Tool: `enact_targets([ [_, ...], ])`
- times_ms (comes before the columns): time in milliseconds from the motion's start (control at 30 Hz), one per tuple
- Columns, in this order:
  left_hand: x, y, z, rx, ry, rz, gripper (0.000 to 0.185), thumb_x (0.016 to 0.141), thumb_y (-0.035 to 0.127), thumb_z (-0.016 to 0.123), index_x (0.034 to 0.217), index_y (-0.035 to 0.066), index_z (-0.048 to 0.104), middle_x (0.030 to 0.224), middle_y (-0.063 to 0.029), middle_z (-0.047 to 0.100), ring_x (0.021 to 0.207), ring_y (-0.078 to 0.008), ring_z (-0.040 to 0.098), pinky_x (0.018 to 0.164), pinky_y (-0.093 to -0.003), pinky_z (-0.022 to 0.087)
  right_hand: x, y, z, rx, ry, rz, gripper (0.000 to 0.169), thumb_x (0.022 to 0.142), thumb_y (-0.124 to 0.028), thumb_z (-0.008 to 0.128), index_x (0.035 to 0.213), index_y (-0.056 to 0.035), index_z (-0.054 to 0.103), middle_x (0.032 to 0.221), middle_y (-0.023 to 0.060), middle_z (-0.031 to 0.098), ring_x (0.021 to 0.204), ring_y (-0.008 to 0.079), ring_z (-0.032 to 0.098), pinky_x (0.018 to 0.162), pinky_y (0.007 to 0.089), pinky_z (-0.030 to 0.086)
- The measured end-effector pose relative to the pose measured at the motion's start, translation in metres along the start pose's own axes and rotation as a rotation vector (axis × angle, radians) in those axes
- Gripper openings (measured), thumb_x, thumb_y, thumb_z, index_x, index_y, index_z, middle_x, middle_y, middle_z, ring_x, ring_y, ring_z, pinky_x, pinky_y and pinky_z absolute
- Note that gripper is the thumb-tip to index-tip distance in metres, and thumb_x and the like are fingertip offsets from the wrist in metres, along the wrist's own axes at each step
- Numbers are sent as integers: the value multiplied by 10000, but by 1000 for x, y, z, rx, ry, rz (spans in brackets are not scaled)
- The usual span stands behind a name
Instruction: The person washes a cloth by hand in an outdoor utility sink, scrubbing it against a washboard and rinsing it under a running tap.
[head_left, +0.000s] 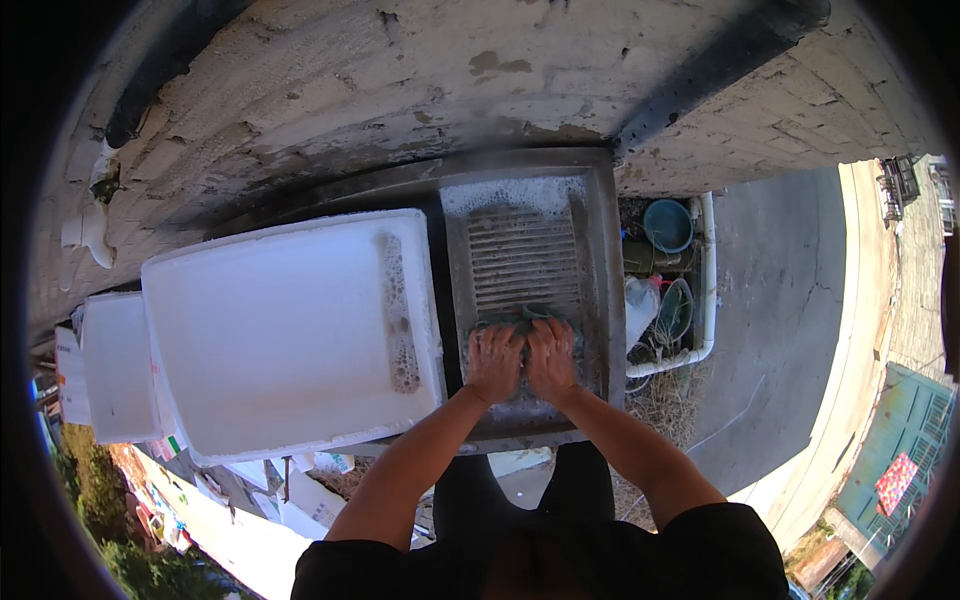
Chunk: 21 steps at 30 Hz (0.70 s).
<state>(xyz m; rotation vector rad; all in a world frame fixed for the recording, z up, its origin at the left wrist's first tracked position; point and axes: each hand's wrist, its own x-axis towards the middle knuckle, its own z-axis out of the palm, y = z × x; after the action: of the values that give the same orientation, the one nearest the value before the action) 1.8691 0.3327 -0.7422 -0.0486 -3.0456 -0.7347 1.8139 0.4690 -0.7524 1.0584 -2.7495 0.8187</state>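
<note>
Both hands press side by side on a wet, dark greenish cloth (536, 311) at the lower end of a ribbed washboard (523, 255), which is set in a stone wash basin (611, 300). My left hand (495, 360) lies on the cloth's left part, fingers bent over it. Close beside it, my right hand (551, 356) grips the right part, with the thumbs nearly touching. Much of the cloth is hidden under the hands. White suds (517, 193) cover the basin's far end, and more foam lies around the hands.
A large white foam box (277, 330) with a foamy patch inside stands directly left of the basin. Behind rises a rough wall (420, 75) with a dark pipe (712, 75). To the right are a teal bucket (668, 226), a plastic bag (641, 307) and a white pipe (707, 277).
</note>
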Motion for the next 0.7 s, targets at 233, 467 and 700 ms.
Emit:
enact_targets([
  [233, 187, -52, -36, -165, 104, -402, 308, 875, 249, 499, 1151, 115, 518, 1131, -111, 507, 1100, -321, 432, 936, -502, 304, 202, 71, 7, -75, -119, 202, 236, 855, -198, 513, 1046, -64, 549, 1105, 143, 542, 1047, 306, 481, 886, 477, 357],
  [467, 91, -11, -18, -131, 279, -126, 251, 896, 261, 486, 1074, 97, 556, 1119, -81, 511, 1123, -286, 418, 953, -499, 288, 97, 29, -23, 13, 21, 121, 240, 856, -219, 528, 1061, -98, 560, 1102, 118, 538, 1049, 297, 468, 889, 476, 334],
  [700, 125, -31, -15, 19, 82, -17, 319, 729, 168, 595, 1028, 73, 536, 1096, -93, 513, 1038, -306, 448, 933, -502, 281, 117, 52, -1, -180, -286, 151, 261, 744, -160, 572, 983, -63, 530, 1062, 162, 519, 1001, 332, 476, 858, 509, 343],
])
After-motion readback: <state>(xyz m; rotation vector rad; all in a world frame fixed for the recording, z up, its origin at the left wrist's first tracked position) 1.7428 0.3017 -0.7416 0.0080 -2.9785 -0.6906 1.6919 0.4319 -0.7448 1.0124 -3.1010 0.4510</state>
